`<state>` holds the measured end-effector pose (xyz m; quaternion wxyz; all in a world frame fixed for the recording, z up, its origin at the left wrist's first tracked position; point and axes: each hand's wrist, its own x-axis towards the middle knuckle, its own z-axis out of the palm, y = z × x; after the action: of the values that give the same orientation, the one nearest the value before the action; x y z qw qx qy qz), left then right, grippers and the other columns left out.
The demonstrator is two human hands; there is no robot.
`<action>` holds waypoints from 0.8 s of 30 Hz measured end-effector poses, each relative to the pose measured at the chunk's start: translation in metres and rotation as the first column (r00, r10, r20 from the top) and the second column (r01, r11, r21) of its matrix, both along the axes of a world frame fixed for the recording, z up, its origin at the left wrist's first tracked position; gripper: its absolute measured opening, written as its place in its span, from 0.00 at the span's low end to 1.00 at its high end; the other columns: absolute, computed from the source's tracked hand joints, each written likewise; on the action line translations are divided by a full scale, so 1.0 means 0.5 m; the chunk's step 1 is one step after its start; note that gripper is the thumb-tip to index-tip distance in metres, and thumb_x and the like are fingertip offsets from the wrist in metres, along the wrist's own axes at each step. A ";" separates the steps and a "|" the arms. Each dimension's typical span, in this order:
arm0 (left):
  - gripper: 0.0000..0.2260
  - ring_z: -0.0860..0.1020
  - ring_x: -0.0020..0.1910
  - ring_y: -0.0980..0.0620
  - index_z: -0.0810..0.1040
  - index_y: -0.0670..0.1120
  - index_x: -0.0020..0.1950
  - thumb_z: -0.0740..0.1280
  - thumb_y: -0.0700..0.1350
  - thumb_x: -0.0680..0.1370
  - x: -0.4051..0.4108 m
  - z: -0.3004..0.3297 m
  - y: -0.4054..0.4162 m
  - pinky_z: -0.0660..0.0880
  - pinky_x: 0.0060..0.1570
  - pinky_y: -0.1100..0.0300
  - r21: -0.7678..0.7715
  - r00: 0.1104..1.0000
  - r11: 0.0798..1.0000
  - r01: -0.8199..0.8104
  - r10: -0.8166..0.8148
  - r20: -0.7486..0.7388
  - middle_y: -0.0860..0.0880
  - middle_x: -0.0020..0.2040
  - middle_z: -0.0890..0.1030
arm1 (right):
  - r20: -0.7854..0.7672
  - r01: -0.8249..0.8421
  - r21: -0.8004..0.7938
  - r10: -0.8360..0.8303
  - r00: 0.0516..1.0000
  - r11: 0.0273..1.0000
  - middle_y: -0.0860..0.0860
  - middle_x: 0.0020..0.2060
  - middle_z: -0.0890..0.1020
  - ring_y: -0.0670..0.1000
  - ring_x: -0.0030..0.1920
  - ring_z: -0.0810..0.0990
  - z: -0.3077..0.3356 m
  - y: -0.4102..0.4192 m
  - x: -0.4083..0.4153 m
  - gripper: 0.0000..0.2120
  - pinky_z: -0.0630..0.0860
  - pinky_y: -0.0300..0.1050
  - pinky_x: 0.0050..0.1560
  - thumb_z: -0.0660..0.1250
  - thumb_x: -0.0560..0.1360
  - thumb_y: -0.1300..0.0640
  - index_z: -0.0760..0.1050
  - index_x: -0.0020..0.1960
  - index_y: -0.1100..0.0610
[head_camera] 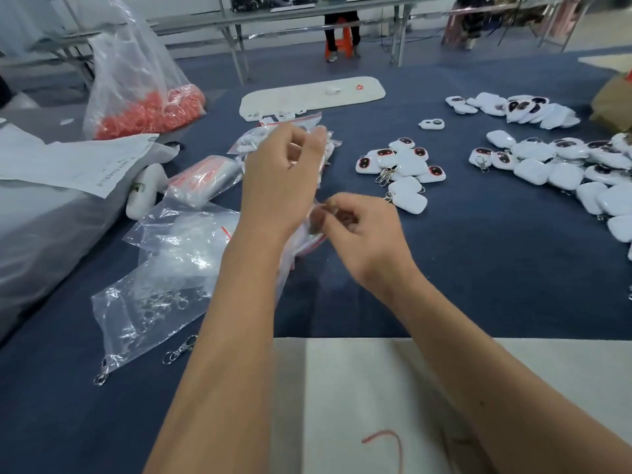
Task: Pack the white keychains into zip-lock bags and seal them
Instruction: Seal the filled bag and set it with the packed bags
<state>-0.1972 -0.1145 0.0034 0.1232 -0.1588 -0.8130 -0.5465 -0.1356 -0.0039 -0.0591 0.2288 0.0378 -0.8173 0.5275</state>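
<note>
Clear zip-lock bag [309,234] held at frame centre.
Right hand [362,234] pinches its red-striped edge; left hand [280,176], fingers curled, grips the bag's upper part; white keychains [400,169] lie at right.

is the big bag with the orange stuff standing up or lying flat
Standing up. The big clear bag rises tall off the table, its orange contents settled at the bottom.

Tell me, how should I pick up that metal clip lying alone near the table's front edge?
Pinch the clip across its long middle, coming straight down from above. It lies flat on the blue cloth, tilted, with bare cloth on both long sides for fingertips. The clear bag sits close on its left, so stay off that.
</note>
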 end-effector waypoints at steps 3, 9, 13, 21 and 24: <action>0.23 0.83 0.46 0.54 0.79 0.57 0.51 0.72 0.71 0.65 0.029 0.030 0.023 0.78 0.49 0.54 -0.262 0.951 0.928 0.263 -0.203 0.234 0.54 0.45 0.84 | 0.114 0.139 -0.268 -0.111 0.987 0.953 0.43 0.26 0.78 0.42 0.27 0.74 0.013 0.079 0.023 0.12 0.74 0.39 0.32 0.69 0.81 0.64 0.79 0.39 0.60; 0.22 0.85 0.39 0.46 0.81 0.37 0.55 0.73 0.57 0.78 0.058 -0.008 0.082 0.85 0.40 0.55 -0.150 0.786 0.892 0.427 -0.284 0.550 0.42 0.47 0.87 | 0.406 0.333 -0.079 -0.274 0.872 0.940 0.48 0.35 0.85 0.45 0.37 0.80 -0.004 0.232 0.084 0.06 0.78 0.44 0.43 0.74 0.79 0.54 0.85 0.44 0.53; 0.39 0.88 0.45 0.44 0.82 0.45 0.59 0.69 0.78 0.67 0.067 -0.046 0.112 0.85 0.49 0.47 0.033 0.602 0.905 0.425 -0.309 0.736 0.45 0.49 0.88 | 0.322 0.405 0.140 -0.428 0.844 0.904 0.42 0.36 0.82 0.41 0.38 0.78 -0.018 0.263 0.107 0.04 0.73 0.40 0.41 0.73 0.79 0.52 0.84 0.45 0.47; 0.13 0.87 0.37 0.38 0.74 0.41 0.39 0.77 0.29 0.70 0.034 -0.134 0.095 0.85 0.42 0.39 0.010 0.799 0.999 -0.050 0.034 0.600 0.40 0.40 0.83 | 0.371 0.132 -0.609 0.133 0.919 0.782 0.59 0.43 0.87 0.53 0.40 0.87 -0.023 0.277 0.138 0.07 0.84 0.42 0.42 0.70 0.80 0.64 0.87 0.47 0.61; 0.14 0.86 0.34 0.40 0.73 0.41 0.38 0.77 0.28 0.70 0.031 -0.142 0.079 0.85 0.35 0.47 0.064 0.780 0.990 -0.129 0.061 0.623 0.40 0.40 0.83 | 0.400 0.156 -0.512 0.074 0.913 0.845 0.58 0.38 0.87 0.53 0.36 0.85 -0.029 0.274 0.135 0.07 0.82 0.41 0.38 0.73 0.79 0.63 0.88 0.43 0.60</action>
<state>-0.1819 -0.0748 -0.0674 -0.1147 0.0767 -0.7862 -0.6024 -0.0682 0.1329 -0.0737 0.0675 -0.1550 -0.6681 0.7246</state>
